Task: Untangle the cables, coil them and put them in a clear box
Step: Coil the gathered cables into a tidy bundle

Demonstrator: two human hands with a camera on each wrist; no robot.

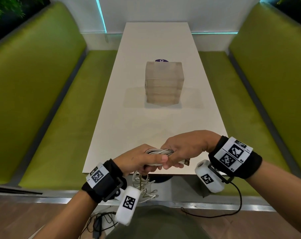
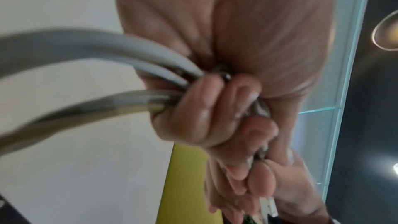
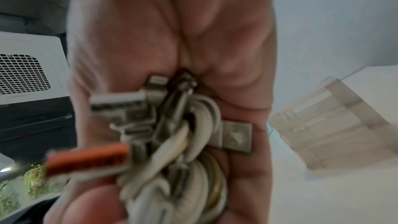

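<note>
I stand at the near end of a long white rectangular table (image 1: pixel 156 49) in an office or café booth: padded green benches (image 1: pixel 48 104) flank it, teal light strips (image 1: pixel 101 14) beyond.

White cables (image 1: pixel 159 151), white table (image 1: pixel 156 49), green benches (image 1: pixel 42 100), orange plug (image 3: pixel 86 160).

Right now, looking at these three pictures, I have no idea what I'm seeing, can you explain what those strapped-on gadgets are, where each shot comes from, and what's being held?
No machine here: a person wears cameras on the head and both wrists. The head view looks down at a long white table carrying a stack of clear plastic boxes. The left hand and right hand both grip one bundle of tangled white cables above the table's near edge; loose ends dangle below. The two blurry close-ups come from the wrist cameras, looking along each palm at the fingers and the cable plugs.
</note>
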